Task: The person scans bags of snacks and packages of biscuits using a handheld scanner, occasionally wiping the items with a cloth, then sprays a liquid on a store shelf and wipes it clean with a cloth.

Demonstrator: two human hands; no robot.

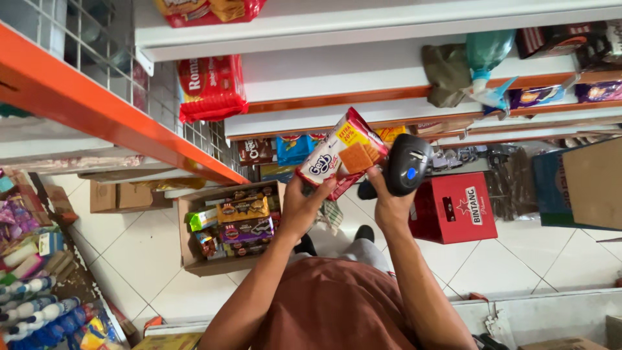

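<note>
Glossy cracker packet (342,153) in left hand (303,209), rounded black scanner (407,164) in right hand (390,206)

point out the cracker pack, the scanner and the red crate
cracker pack (342,154), head view, middle of its front face
scanner (407,164), head view, black head near the blue button
red crate (453,209), head view, its side panel

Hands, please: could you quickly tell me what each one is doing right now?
Left hand: closed around a red and white snack packet, held up.
Right hand: closed on a black handheld scanner, beside the packet.
</note>
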